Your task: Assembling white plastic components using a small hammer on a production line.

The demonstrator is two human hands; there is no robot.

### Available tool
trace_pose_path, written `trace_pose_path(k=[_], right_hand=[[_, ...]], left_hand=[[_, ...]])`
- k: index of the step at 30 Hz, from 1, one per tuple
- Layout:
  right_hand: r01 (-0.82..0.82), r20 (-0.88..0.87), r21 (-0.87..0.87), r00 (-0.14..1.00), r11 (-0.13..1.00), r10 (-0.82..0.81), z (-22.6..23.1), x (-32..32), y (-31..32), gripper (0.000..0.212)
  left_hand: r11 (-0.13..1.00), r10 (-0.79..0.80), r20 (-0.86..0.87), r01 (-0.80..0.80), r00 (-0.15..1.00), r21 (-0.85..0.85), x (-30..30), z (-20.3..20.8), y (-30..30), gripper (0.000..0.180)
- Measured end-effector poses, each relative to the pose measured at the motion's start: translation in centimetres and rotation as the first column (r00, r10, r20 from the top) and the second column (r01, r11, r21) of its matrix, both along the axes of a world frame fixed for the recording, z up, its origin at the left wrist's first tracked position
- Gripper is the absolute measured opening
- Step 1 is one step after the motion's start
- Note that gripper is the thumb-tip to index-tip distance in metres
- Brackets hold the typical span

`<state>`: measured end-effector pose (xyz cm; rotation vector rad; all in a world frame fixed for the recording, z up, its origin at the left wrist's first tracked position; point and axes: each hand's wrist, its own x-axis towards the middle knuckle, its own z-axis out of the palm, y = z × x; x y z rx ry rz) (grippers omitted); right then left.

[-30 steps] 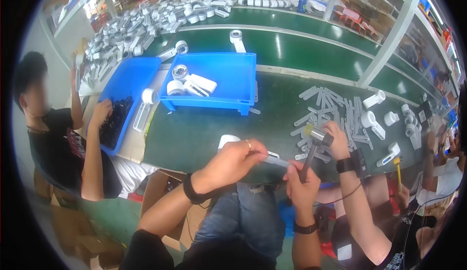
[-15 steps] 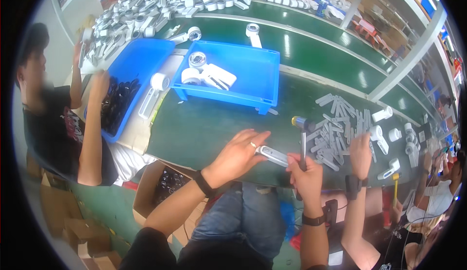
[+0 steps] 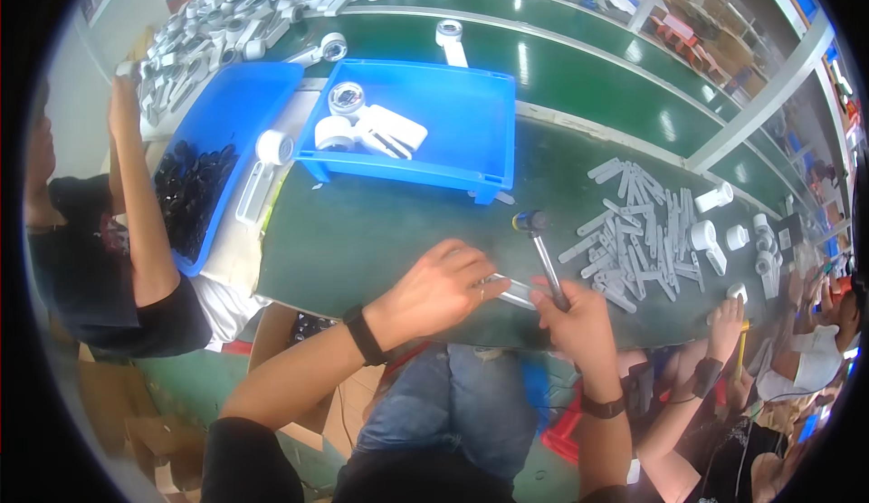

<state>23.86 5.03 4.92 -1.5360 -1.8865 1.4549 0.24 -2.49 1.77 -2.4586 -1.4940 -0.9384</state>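
Observation:
Low over the near edge of the green bench, my left hand [image 3: 442, 287] is closed over the left end of a slim white plastic handle piece [image 3: 516, 293]. My right hand [image 3: 579, 320] grips a small mallet [image 3: 546, 260] with a metal shaft and a dark, yellow-faced head. The thumb side of this hand also touches the right end of the handle piece. The mallet's head points away from me, tilted left above the bench. My left fingers partly hide the piece.
A blue tray [image 3: 500, 132] on feet holds several white round-headed parts. Grey plastic strips [image 3: 634, 231] lie heaped at right. At left, a co-worker's arm [image 3: 136, 195] is by a blue bin [image 3: 264, 82] of black parts. Another co-worker's hand [image 3: 724, 329] is at the right.
The mallet has tilted left, and my left hand covers more of the handle piece. The right co-worker's hand has left the strips; the left co-worker's hand has moved away from the black parts.

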Motion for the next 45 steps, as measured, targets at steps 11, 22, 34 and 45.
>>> trace_pose_path(k=[11, 22, 34, 45], right_hand=[[0.055, -0.183, -0.305, 0.976, 0.951, -0.115, -1.7, 0.8, -0.1, 0.037], [-0.006, -0.216, -0.319, 0.974, 0.948, -0.066, -2.2, 0.9, 0.2, 0.031], [0.063, -0.305, -0.282, 0.94, 0.957, -0.152, -2.8, 0.9, -0.3, 0.032], [0.274, -0.373, -0.065, 0.885, 0.96, -0.278, -1.5, 6.6, -5.7, 0.039]], left_hand=[[0.996, -0.067, -0.012, 0.066, 0.998, -0.065, -0.2, 0.4, 0.7, 0.036], [0.977, -0.15, -0.049, 0.141, 0.987, -0.157, -0.2, 1.1, 2.0, 0.044], [0.977, -0.191, -0.037, 0.186, 0.981, -0.106, -0.1, 0.4, 2.4, 0.039], [0.989, -0.14, -0.057, 0.136, 0.989, -0.063, 3.0, -0.7, 1.8, 0.045]])
